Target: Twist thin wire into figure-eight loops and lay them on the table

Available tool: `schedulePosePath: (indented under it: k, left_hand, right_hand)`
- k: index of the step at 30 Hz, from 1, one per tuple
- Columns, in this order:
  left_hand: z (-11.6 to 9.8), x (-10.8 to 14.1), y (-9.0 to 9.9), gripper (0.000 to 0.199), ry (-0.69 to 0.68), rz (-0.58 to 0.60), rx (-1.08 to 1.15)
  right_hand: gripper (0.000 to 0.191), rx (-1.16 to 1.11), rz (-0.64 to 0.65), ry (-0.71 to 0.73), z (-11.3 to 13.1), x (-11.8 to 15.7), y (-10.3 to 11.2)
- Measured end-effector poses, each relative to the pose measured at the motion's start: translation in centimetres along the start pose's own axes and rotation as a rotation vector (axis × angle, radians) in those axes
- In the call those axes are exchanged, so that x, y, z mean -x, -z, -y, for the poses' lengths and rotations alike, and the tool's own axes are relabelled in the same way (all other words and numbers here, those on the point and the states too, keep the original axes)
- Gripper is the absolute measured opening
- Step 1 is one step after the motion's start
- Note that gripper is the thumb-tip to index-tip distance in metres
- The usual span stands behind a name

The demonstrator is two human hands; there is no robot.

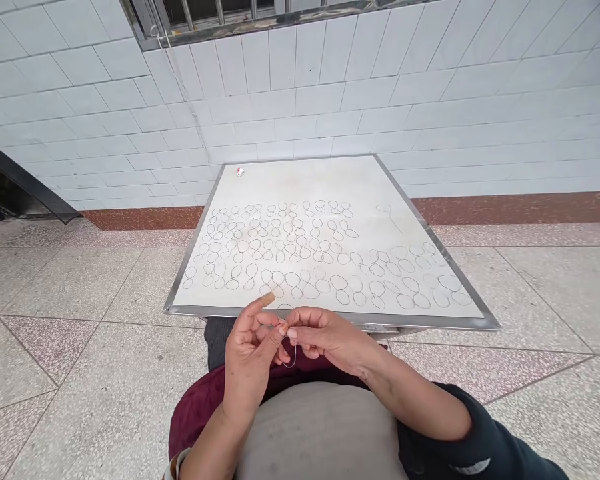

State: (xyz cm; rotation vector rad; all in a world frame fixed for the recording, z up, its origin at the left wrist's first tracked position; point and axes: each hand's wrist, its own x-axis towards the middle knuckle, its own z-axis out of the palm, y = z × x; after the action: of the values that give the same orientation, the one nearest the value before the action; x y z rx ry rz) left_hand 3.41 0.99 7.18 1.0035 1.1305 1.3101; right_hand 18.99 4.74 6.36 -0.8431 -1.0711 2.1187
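My left hand (250, 353) and my right hand (327, 337) meet just in front of the table's near edge. Both pinch a thin wire loop (294, 357) between thumb and fingers; part of it hangs below the fingertips, and another bit curves up above them. Tan tape (269, 299) wraps the raised index finger of my left hand. Whether the wire is crossed or twisted at the pinch is hidden by the fingers. Beyond my hands, the white table (300, 180) carries several rows of thin wire shapes (340, 283), many looking like figure-eights.
A small white and red item (240, 172) lies in the table's far left corner. Grey metal trim (205, 310) edges the tabletop. Behind it rises a white tiled wall (320, 100) with a barred window (220, 13). Speckled stone floor (145, 360) surrounds the table.
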Motion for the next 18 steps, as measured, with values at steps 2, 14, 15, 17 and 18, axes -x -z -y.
schedulePosePath:
  k: [2, 14, 15, 17, 18]
  left_hand:
    - [-0.1, 0.0, 0.1, 0.042, 0.008, 0.015, 0.003]
    - [-1.2, 0.0, 0.6, 0.054, 0.164, 0.155, -0.014]
    - [-1.3, 0.0, 0.7, 0.057, 0.190, 0.170, 0.003]
    - [-1.3, 0.1, 0.9, 0.060, 0.238, 0.165, 0.059]
    - [-1.2, 0.1, 0.9, 0.061, 0.266, 0.153, 0.099]
  right_hand:
    - [0.023, 0.017, 0.011, 0.001, 0.1, -0.1, -0.1]
    - [0.015, 0.194, 0.021, 0.161, 0.7, 0.2, -0.8]
    - [0.015, 0.197, 0.053, 0.176, 0.7, 0.3, -0.9]
    - [0.013, 0.232, 0.069, 0.202, 0.5, 0.3, -1.0]
    - [0.012, 0.267, 0.055, 0.212, 0.5, 0.4, -1.0]
